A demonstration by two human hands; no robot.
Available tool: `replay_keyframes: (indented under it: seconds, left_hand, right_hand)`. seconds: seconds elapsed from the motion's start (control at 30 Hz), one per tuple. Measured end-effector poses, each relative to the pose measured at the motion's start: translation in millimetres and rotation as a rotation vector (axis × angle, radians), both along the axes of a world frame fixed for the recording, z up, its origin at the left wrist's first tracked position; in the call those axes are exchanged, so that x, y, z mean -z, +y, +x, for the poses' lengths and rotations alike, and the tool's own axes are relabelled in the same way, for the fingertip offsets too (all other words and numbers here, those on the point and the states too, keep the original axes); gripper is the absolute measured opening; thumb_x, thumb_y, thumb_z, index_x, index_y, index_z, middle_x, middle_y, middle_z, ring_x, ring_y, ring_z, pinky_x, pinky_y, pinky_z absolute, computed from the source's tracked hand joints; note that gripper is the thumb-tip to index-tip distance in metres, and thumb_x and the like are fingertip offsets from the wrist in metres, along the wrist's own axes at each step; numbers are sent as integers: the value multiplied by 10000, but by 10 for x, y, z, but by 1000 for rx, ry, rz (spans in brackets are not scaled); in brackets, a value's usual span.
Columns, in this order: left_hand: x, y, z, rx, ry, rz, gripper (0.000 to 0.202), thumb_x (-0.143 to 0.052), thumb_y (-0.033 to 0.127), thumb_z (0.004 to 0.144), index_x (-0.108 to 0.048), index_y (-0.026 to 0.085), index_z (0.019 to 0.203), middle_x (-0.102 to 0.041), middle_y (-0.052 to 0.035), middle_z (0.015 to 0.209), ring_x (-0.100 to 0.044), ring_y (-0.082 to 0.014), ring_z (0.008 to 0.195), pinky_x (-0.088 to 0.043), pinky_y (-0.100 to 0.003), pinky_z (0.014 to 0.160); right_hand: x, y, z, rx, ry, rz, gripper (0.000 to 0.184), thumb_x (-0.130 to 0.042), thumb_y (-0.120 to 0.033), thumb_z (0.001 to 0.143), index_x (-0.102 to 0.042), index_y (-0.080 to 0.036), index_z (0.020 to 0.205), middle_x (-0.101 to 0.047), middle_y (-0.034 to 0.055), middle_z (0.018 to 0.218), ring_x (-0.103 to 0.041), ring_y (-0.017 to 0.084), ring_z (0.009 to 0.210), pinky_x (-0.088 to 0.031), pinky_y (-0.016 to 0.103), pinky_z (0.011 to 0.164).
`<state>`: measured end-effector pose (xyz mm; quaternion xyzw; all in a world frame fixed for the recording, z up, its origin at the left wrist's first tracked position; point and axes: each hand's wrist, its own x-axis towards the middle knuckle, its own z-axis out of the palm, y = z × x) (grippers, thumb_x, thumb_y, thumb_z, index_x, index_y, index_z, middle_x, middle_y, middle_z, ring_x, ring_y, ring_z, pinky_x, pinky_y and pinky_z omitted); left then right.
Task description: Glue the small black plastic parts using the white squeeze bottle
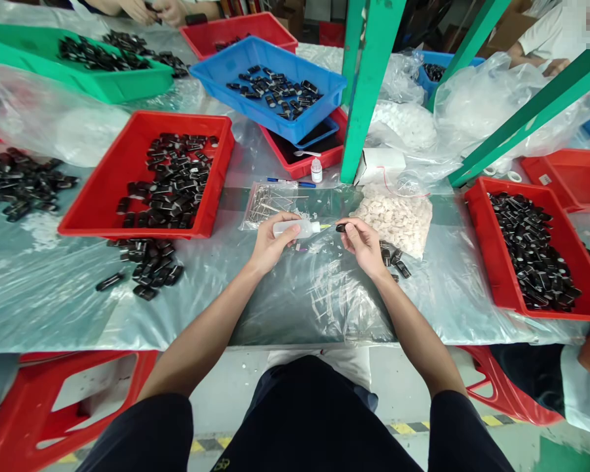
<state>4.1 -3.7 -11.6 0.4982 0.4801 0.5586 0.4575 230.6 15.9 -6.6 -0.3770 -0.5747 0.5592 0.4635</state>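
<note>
My left hand (273,244) is closed around a translucent white squeeze bottle (295,228), which lies almost level with its thin yellowish nozzle (326,226) pointing right. Between the fingertips of my right hand (363,244) is a small black plastic part (341,228). The nozzle tip is close to this part; whether they touch I cannot tell. Several similar black parts (398,261) lie on the table just beside my right hand. Behind that hand rests a clear bag of small cream-coloured pieces (396,219). Near my left fingers is a bag of thin metal-looking sticks (269,202).
Red trays of black parts stand left (142,121) and right (504,288). A blue tray (211,73) sits stacked behind, near a green post (366,98). A small labelled bottle (316,172) and a blue pen (291,183) lie beyond my hands. Other people's hands (152,10) work across the table.
</note>
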Motion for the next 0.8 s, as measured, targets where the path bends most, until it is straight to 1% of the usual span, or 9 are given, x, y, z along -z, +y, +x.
replay_keyframes:
  seconds: [0.13, 0.43, 0.57, 0.7, 0.8]
  left_hand:
    - [-13, -2, 7, 6, -1, -7, 461, -804, 622, 735, -727, 184, 856, -653, -17, 709, -514, -107, 516, -396, -238, 468]
    - [-54, -22, 2, -4, 31, -15, 461, -799, 618, 737, -717, 187, 880, -650, -17, 700, -523, -113, 531, -401, -232, 467]
    - [-50, -25, -2, -2, 62, -7, 465, -789, 627, 747, -715, 186, 870, -634, -14, 671, -524, -118, 535, -407, -239, 478]
    - [-41, -24, -11, 6, 83, -5, 465, -789, 628, 749, -720, 185, 875, -651, -22, 695, -537, -122, 542, -418, -248, 487]
    - [-50, -27, -14, 1, 83, -11, 465, -793, 626, 744, -721, 186, 879, -653, -20, 701, -536, -118, 540, -415, -244, 485]
  right_hand:
    - [3, 4, -5, 13, 2, 18, 545, -627, -732, 896, -678, -204, 1023, -510, -17, 704, -448, 98, 558, -344, 226, 481]
    - [-7, -2, -5, 30, -8, 25, 563, -622, -749, 888, -697, -205, 1012, -541, 3, 742, -456, 101, 559, -363, 243, 479]
    - [-20, -9, -5, 28, 2, 30, 542, -636, -730, 893, -696, -205, 1016, -539, -4, 727, -454, 99, 552, -375, 245, 489]
    - [-30, -16, -4, 12, 31, 43, 487, -641, -682, 921, -695, -204, 999, -531, -10, 713, -455, 94, 549, -378, 243, 502]
    - [-28, -15, -3, 9, 32, 33, 490, -641, -684, 920, -695, -202, 995, -518, -15, 696, -453, 95, 552, -373, 240, 504]
